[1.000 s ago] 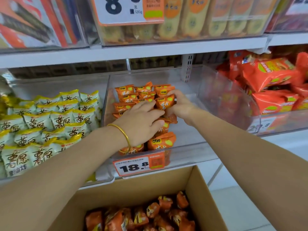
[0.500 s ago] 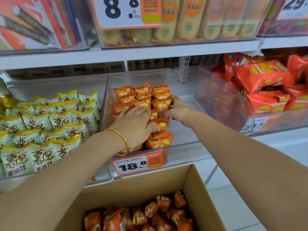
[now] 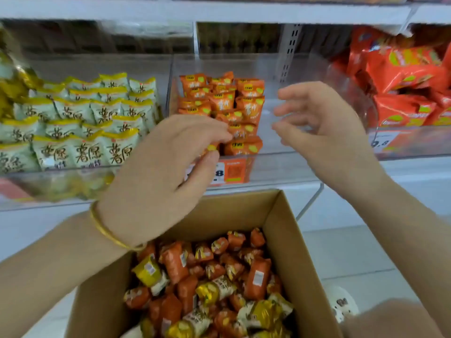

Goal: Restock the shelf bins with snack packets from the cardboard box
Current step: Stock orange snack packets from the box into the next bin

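Observation:
The clear middle shelf bin (image 3: pixel 288 164) holds stacked orange snack packets (image 3: pixel 227 103) along its left side; its right half is bare. Below it the open cardboard box (image 3: pixel 290 242) is full of loose orange and yellow packets (image 3: pixel 219 276). My left hand (image 3: pixel 166 164), with a gold bangle on the wrist, hovers in front of the bin's lower left, fingers relaxed. An orange packet shows between its thumb and fingers and seems to lie in the bin behind. My right hand (image 3: pixel 324 128) hangs before the bin's bare half, fingers loosely curled and holding nothing.
Left of the middle bin, another bin holds pale green and yellow packets (image 3: pixel 80 123). On the right is a bin of larger red bags (image 3: pixel 405 89). An orange price tag (image 3: pixel 231 170) sits on the middle bin's front. White shelf boards run above and below.
Both hands have let go of the orange stack and pulled back out of the bin toward the box. The view has tilted down, showing more of the box.

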Demonstrator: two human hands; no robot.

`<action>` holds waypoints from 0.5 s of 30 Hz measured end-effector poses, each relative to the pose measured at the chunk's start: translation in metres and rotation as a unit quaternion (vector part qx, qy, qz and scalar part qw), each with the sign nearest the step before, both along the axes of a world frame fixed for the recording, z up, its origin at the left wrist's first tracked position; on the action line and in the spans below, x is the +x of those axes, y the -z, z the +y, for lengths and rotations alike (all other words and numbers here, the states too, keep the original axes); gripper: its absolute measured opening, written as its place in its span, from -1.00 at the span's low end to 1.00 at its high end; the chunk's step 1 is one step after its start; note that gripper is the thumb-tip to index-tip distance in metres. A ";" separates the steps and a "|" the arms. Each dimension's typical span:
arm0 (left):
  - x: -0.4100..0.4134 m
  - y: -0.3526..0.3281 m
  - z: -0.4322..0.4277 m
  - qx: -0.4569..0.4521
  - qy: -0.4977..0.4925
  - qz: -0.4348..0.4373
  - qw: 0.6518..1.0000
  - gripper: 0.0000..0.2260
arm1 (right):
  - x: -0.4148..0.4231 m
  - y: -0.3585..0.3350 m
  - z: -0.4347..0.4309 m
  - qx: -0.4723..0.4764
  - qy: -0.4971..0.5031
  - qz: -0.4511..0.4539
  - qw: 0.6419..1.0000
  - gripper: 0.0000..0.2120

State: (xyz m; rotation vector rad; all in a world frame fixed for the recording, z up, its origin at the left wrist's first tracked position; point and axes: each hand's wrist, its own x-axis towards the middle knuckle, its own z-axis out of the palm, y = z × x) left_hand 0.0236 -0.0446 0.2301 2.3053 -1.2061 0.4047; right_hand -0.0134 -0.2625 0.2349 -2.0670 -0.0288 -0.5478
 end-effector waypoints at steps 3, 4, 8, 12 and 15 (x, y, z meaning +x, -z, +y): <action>-0.044 0.055 0.047 0.091 0.046 0.036 0.994 -0.72 | -0.056 0.033 0.036 -0.008 -0.112 0.152 0.982 -0.74; -0.050 0.075 0.059 0.141 0.047 0.058 0.987 -0.73 | -0.060 0.053 0.046 -0.050 -0.134 0.217 0.966 -0.77; -0.030 0.133 0.087 0.339 0.024 0.108 0.934 -0.65 | -0.027 0.157 0.059 -0.262 -0.147 0.386 0.872 -0.78; -0.015 0.160 0.104 0.413 -0.014 0.121 0.903 -0.45 | -0.010 0.262 0.048 -0.373 -0.073 0.482 0.789 -0.63; -0.020 0.164 0.100 0.425 -0.006 0.127 0.896 -0.65 | -0.018 0.312 0.037 -0.404 0.019 0.560 0.723 -0.44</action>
